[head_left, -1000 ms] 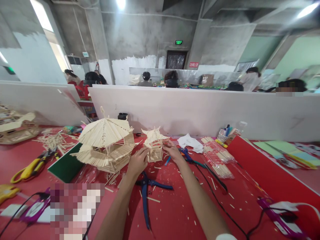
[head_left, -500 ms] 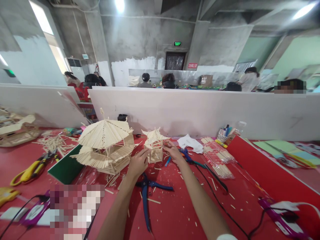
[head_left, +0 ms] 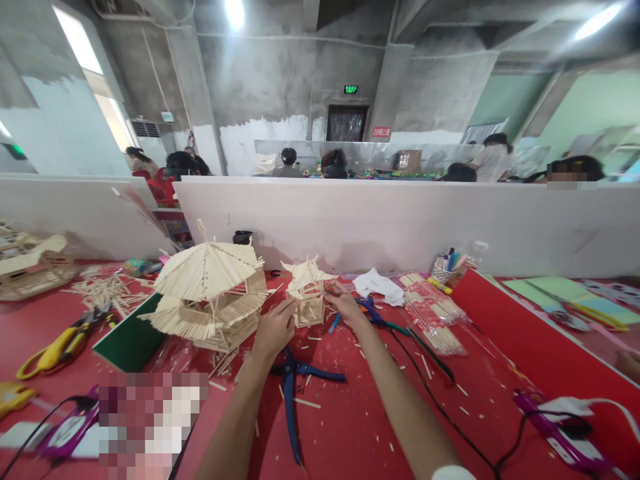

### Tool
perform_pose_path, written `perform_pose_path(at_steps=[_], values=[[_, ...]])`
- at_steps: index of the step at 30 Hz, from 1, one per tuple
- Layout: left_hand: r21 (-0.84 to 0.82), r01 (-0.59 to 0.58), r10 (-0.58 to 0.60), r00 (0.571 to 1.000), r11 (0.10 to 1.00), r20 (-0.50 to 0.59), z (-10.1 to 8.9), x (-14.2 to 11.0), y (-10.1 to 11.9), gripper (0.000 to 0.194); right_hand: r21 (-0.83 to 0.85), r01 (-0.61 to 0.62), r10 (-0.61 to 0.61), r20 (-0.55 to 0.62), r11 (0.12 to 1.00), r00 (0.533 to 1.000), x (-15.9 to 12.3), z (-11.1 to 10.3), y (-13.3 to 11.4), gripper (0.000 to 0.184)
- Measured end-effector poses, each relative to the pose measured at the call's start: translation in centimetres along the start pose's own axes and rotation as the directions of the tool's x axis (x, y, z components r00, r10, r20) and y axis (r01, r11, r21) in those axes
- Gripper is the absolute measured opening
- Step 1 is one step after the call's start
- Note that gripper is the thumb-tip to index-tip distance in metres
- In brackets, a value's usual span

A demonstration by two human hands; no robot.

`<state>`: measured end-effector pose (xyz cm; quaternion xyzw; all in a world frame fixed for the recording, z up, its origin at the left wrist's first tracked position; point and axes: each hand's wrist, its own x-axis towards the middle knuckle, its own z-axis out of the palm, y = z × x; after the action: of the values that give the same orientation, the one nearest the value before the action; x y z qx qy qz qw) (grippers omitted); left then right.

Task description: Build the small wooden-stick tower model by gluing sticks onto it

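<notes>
A small pavilion model [head_left: 306, 275] built of thin wooden sticks stands upright on the red table, with upturned roof corners and a lattice base. My left hand [head_left: 278, 325] has its fingers pressed together against the model's left side. On the opposite side, the bent fingers of my right hand [head_left: 344, 304] grip it near the roof's edge. To the left of my left hand is a bigger two-tiered stick pavilion [head_left: 213, 270]. A blue-handled cutter [head_left: 290, 373] lies spread between my forearms.
Yellow-handled pliers [head_left: 60, 347] and loose sticks [head_left: 103, 293] lie left, by a green board [head_left: 131, 333]. At right are a white cloth [head_left: 379, 287], bagged sticks [head_left: 433, 313], a blue glue gun [head_left: 369, 308], cables and a red board [head_left: 540, 340]. A white partition [head_left: 400, 227] stands behind.
The view has shifted very slightly. Both hands stay at the small pavilion model with hardly any movement. Part of another person's hand now shows at the right edge.
</notes>
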<state>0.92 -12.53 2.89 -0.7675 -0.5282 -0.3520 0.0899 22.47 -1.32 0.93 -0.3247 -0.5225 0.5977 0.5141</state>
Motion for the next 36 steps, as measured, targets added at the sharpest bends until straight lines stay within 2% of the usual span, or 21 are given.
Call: perform_pose_path(at_steps=[10,17,36], values=[[-0.011,0.04,-0.041,0.996,0.999,-0.086,-0.2,0.1,-0.4,0.038,-0.07,0.035,-0.032,0.047,0.997,0.998,-0.1,0.4,0.1,0.034],[-0.001,0.051,-0.051,0.997,0.999,-0.063,-0.5,0.1,-0.3,0.038,-0.106,0.053,-0.044,0.088,0.993,0.995,0.0,0.2,-0.4,0.035],[0.029,0.028,-0.026,0.998,0.999,-0.065,-0.5,0.1,-0.2,0.04,-0.17,0.072,-0.054,0.11,0.983,0.993,0.0,0.1,-0.7,0.039]])
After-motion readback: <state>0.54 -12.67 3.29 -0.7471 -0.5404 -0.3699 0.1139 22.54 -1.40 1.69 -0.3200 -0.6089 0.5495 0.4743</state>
